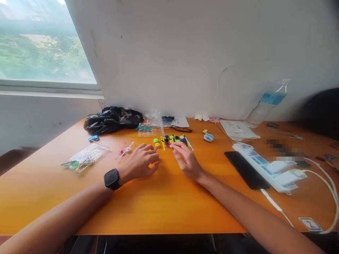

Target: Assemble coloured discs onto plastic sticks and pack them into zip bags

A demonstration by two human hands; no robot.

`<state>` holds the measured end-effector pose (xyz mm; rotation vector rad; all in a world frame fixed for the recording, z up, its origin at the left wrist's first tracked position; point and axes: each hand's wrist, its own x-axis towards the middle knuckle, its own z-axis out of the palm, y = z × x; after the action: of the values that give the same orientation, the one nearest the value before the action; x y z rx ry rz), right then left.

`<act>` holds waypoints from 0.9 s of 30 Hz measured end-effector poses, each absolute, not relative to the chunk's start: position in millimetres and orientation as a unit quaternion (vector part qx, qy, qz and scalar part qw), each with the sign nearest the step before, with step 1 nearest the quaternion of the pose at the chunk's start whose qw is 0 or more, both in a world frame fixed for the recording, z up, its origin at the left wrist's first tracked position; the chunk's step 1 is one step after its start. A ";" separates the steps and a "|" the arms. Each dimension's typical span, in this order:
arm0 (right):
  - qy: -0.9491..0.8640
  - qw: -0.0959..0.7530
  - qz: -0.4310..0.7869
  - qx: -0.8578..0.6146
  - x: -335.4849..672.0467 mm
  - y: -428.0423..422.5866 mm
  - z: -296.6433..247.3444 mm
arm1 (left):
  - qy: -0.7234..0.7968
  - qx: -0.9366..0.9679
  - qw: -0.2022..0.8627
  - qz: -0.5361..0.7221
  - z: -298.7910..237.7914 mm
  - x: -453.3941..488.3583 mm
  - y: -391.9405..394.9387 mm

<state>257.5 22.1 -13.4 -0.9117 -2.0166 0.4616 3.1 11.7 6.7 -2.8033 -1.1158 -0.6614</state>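
My left hand [142,160], with a black watch [111,179] on its wrist, rests low over the table with fingers loosely bent and the thumb apart. Just beyond its fingers is a small blue stick piece [156,149]. My right hand [187,161] reaches over a group of small colourful plastic pieces, fingers stretched and thumb apart; its fingertips partly cover them. Among these are a green disc [155,140], a yellow disc [157,145] and a yellow-green stick [163,143]. Left of my left hand lie a red piece [121,151] and a white piece [128,149], each with a thin stem.
A clear bag [86,155] of pieces lies at left, with a black plastic bag [111,120] behind it. On the right are a black phone [246,170], a white power strip [261,165] with cables, and a clear bottle [268,102]. A round container [208,137] stands behind.
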 end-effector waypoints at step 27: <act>-0.734 0.564 0.123 -0.358 253.1 18.5 -4.2 | -0.269 -0.901 -0.184 -0.286 -10.0 22.7 4.2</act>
<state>253.1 18.5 -4.2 -0.8426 -1.7262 0.2895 22.7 4.2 -10.0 -3.2195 -0.9620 -1.0200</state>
